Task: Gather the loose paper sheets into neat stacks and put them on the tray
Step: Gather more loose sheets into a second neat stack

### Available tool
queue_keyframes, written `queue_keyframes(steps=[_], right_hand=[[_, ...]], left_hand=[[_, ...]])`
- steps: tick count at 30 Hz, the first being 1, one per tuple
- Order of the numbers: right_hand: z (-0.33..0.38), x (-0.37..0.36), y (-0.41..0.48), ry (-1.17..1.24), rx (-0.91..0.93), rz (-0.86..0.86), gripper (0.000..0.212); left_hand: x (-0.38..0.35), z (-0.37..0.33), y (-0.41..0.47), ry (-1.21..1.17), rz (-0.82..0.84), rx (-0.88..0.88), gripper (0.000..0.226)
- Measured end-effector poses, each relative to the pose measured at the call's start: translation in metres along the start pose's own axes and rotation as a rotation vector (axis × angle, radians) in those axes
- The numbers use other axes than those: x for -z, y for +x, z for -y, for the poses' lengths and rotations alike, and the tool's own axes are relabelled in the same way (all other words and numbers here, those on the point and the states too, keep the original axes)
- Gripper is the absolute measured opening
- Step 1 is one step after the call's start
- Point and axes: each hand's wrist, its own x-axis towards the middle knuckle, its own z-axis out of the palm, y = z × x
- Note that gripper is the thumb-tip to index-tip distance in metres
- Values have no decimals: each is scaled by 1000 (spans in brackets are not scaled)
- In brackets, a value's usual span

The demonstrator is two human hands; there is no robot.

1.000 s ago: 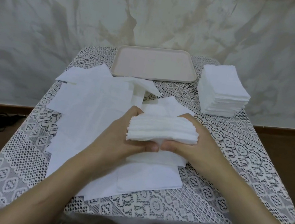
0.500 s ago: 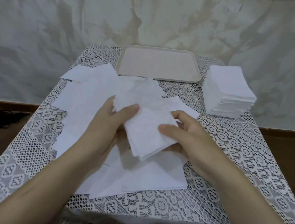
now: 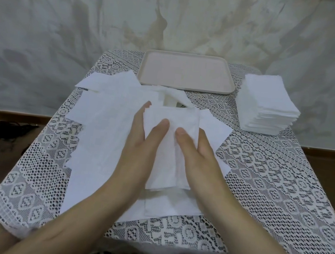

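Sheets (image 3: 174,115) gathered into a small bundle now lie face-up between both hands, long side pointing toward the tray (image 3: 187,74). A second ago the same bundle stood on edge, pinched from both ends as if being squared; half a second ago it was tipping over. It has since turned flat.

The left hand (image 3: 140,138) holds the bundle's left side with its thumb on top and its fingers along the far edge. The right hand (image 3: 201,153) holds the right side, thumb on top and fingers underneath. The bundle hangs low over the loose sheets (image 3: 109,120), which are spread across the left and middle of the tabletop (image 3: 271,180).

The near edge of the bundle shows layers slightly stepped, so the squaring looks unfinished. The tray holds nothing yet. A tall stack (image 3: 267,104) stands on the tabletop just right of the tray, not on it. Judging by this, the bundle either gets another tap or goes forward to the tray, and many sheets remain to collect.
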Motion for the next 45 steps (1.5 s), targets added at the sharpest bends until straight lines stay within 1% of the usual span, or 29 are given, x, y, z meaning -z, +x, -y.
queue_keyframes(steps=[1, 2, 5, 8, 10, 13, 14, 16, 17, 20, 21, 23, 24, 27, 29, 30, 32, 34, 36, 40, 44, 45], right_hand=[[1, 1, 1, 12, -2, -20, 17], [1, 2, 2, 35, -7, -33, 17], [2, 2, 1, 81, -42, -38, 8], [6, 6, 3, 52, -57, -36, 23], [8, 11, 5, 17, -44, -41, 23], [8, 12, 7, -6, -45, -52, 22], [8, 13, 9, -19, -39, -50, 23], [7, 16, 13, -80, -28, -8, 35], [7, 19, 15, -111, -27, 17, 35], [7, 28, 21, -141, -35, 62, 12], [7, 32, 23, -168, -26, 59, 10], [4, 40, 28, -270, 10, 28, 14], [3, 44, 30, -349, 27, 13, 15], [2, 58, 33, -667, 59, 18, 7], [4, 62, 31, -848, 77, 2, 5], [4, 63, 31, -915, 86, -24, 7], [5, 63, 32, -1025, 94, -76, 19], [6, 63, 36, -1064, 74, -109, 29], [5, 61, 39, -1067, 64, -108, 32], [3, 51, 40, -1136, 120, -132, 28], [3, 38, 38, -1161, 97, -64, 32], [3, 36, 39, -1154, 90, -58, 30]], left_hand=[[0, 1, -1, 13, 23, -6, 70], [-1, 2, -3, 34, 44, -16, 67], [-4, 4, -8, 83, 60, -44, 50], [-2, 4, -7, 111, 48, -48, 48], [1, 2, -6, 120, 56, -27, 48], [8, -1, -3, 128, 105, 58, 46], [11, -3, -2, 137, 115, 74, 43], [17, -6, 3, 144, 113, 85, 40], [21, -8, 6, 143, 109, 87, 41], [33, -11, 14, 154, 111, 92, 40], [37, -12, 17, 156, 106, 92, 36], [45, -13, 21, 149, 87, 99, 25], [49, -14, 23, 154, 78, 98, 23], [56, -15, 26, 198, 74, 91, 22], [57, -14, 25, 181, 74, 97, 22], [56, -14, 24, 166, 71, 100, 23], [54, -11, 22, 125, 65, 105, 27], [53, -10, 21, 97, 63, 103, 29], [53, -10, 22, 93, 60, 101, 28], [53, -11, 23, 77, 65, 108, 25], [53, -9, 24, 70, 53, 103, 28], [52, -9, 24, 64, 53, 103, 29]])
